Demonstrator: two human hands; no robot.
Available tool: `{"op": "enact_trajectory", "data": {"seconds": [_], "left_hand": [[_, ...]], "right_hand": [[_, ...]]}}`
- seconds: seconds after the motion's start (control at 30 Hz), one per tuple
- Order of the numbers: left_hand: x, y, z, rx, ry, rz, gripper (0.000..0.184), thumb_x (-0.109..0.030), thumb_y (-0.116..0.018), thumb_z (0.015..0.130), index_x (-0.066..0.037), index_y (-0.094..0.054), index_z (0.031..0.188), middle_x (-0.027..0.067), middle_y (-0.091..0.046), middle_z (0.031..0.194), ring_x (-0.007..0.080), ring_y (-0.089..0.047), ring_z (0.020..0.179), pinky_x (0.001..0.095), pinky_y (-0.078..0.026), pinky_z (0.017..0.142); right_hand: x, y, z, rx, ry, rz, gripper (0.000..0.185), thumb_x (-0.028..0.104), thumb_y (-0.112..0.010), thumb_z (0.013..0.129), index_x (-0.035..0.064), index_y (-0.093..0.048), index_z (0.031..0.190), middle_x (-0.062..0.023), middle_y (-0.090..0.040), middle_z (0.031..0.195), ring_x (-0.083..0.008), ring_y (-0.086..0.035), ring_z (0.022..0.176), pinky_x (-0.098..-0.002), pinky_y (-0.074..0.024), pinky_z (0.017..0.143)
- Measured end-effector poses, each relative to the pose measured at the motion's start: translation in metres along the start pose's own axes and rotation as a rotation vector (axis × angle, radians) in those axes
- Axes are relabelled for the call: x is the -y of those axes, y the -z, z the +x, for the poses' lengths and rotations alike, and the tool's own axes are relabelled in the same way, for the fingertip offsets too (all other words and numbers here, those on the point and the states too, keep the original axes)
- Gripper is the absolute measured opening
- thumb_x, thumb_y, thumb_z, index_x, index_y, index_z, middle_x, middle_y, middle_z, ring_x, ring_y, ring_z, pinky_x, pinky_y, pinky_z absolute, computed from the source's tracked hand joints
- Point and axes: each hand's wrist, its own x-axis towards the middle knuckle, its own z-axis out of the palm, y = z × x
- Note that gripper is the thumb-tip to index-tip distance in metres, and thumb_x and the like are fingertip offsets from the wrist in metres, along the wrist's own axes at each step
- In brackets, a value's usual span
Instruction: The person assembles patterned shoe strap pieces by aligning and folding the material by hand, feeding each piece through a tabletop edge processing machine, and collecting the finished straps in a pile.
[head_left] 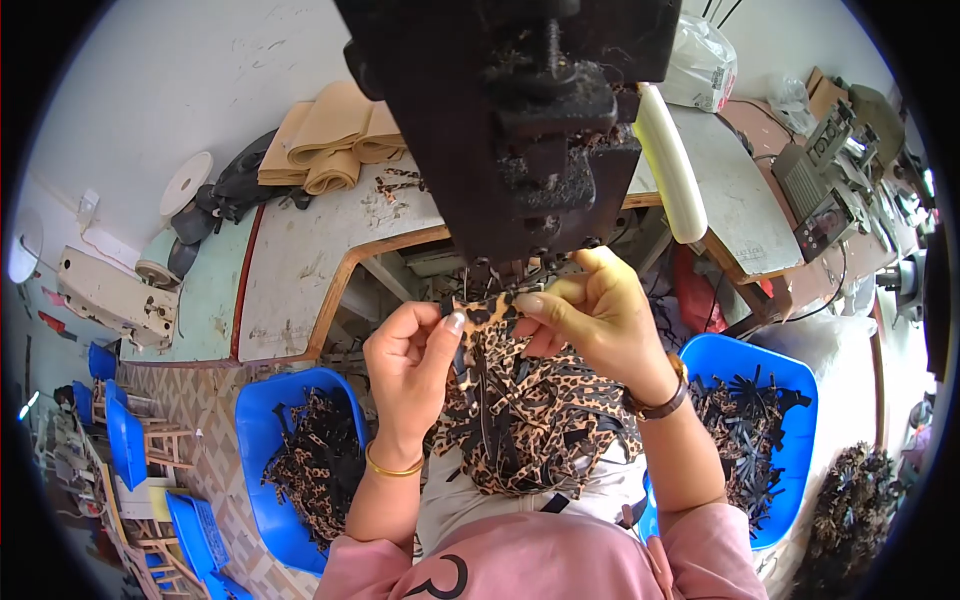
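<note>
A leopard-print strip (487, 312) is stretched between my two hands, just under the head of a black machine (530, 130). My left hand (415, 345) pinches its left end between thumb and fingers. The right end is pinched in my right hand (590, 315), close below the machine's lower parts. A pile of leopard-print and black strips (540, 420) lies on my lap, beneath both hands.
Blue bins (258, 470) (800, 370) with more strips stand on both sides of me. Brown folded paper (335, 130) lies on the worktable (300, 250) behind. A white-yellow tube (672, 170) hangs right of the machine. A dark heap (850, 510) sits at lower right.
</note>
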Motion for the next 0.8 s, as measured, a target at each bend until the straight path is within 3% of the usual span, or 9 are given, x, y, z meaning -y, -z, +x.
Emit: {"op": "enact_trajectory", "data": {"seconds": [0.13,0.27,0.33,0.43,0.53,0.6,0.67,0.73,0.8], "left_hand": [[-0.004,0.026,-0.017,-0.157,0.151,0.038,0.007,-0.008,-0.056,0.089,-0.001,-0.058,0.087,-0.0044,-0.051,0.066,0.0002,-0.042,0.053,0.0155,-0.032,0.046],[-0.027,0.129,-0.058,-0.519,0.161,0.443,0.012,-0.01,-0.058,0.087,0.002,-0.061,0.087,-0.0023,-0.058,0.072,0.0024,-0.046,0.062,0.0172,-0.036,0.055],[-0.038,0.194,-0.09,-0.563,0.198,0.859,0.019,-0.014,-0.059,0.086,0.005,-0.061,0.08,0.0006,-0.058,0.066,0.0049,-0.048,0.06,0.0219,-0.038,0.055],[-0.024,0.263,-0.14,-0.639,0.273,1.242,0.042,-0.035,-0.058,0.085,0.005,-0.059,0.073,0.0203,-0.053,0.058,0.028,-0.049,0.051,0.0379,-0.038,0.054],[0.009,0.293,-0.155,-0.766,0.684,1.327,0.063,-0.053,-0.046,0.086,0.004,-0.061,0.065,0.0247,-0.056,0.062,0.0405,-0.057,0.061,0.0457,-0.042,0.058],[0.075,0.333,-0.176,-0.833,0.574,1.332,0.068,-0.056,-0.045,0.086,0.005,-0.06,0.062,0.0261,-0.055,0.059,0.0431,-0.057,0.062,0.0498,-0.042,0.06],[0.145,0.351,-0.209,-0.71,0.462,1.727,0.053,-0.051,-0.049,0.086,-0.001,-0.064,0.092,0.0223,-0.064,0.091,0.0383,-0.058,0.086,0.0477,-0.041,0.08],[0.187,0.318,-0.242,-0.545,0.665,1.686,0.075,-0.06,-0.051,0.08,-0.012,-0.037,0.137,0.0192,-0.033,0.141,0.0419,-0.025,0.129,0.0644,-0.018,0.098],[0.217,0.286,-0.267,-0.363,0.801,1.655,0.085,-0.062,-0.053,0.077,-0.017,-0.023,0.143,0.0161,-0.024,0.146,0.0402,-0.019,0.133,0.0664,-0.014,0.1]], "right_hand": [[-0.004,-0.018,-0.004,-0.204,0.025,-0.049,0.033,0.005,-0.065,0.083,-0.0005,-0.045,0.108,-0.0035,-0.062,0.063,-0.0067,-0.057,0.051,-0.02,-0.0447,0.043],[-0.043,0.009,-0.02,-0.375,0.221,-0.201,0.017,0.007,-0.057,0.088,0.0048,-0.054,0.105,0.0038,-0.049,0.056,-0.0024,-0.043,0.045,-0.0169,-0.0312,0.041],[-0.077,0.028,-0.033,-0.259,0.072,-0.389,0.011,0.007,-0.057,0.089,0.0032,-0.058,0.099,0.0039,-0.052,0.068,-0.0016,-0.047,0.06,-0.0172,-0.0363,0.052],[-0.127,0.033,-0.056,-0.135,0.073,-0.833,0.013,0.011,-0.059,0.087,0.0009,-0.062,0.094,-0.0025,-0.062,0.08,-0.0078,-0.052,0.069,-0.022,-0.0424,0.062],[-0.153,0.022,-0.064,-0.064,0.008,-0.967,0.014,0.011,-0.06,0.085,0.0016,-0.062,0.095,-0.007,-0.063,0.084,-0.0158,-0.057,0.072,-0.0286,-0.0444,0.066],[-0.176,0.026,-0.063,0.086,0.274,-1.172,0.016,0.011,-0.061,0.083,0.0021,-0.061,0.096,-0.0096,-0.062,0.089,-0.0239,-0.059,0.079,-0.0326,-0.0452,0.069],[-0.18,0.019,-0.063,0.106,0.289,-1.178,0.018,0.012,-0.061,0.083,0.0021,-0.061,0.098,-0.0109,-0.061,0.091,-0.0269,-0.058,0.083,-0.0347,-0.0447,0.072],[-0.175,0.012,-0.065,0.097,0.281,-1.219,0.021,0.012,-0.062,0.082,0.0022,-0.06,0.101,-0.0122,-0.061,0.093,-0.0299,-0.057,0.086,-0.0368,-0.0441,0.075],[-0.162,0.0,-0.068,0.065,0.216,-1.221,0.025,0.011,-0.062,0.081,0.0014,-0.058,0.104,-0.014,-0.058,0.097,-0.0314,-0.055,0.091,-0.0387,-0.0422,0.08]]}}
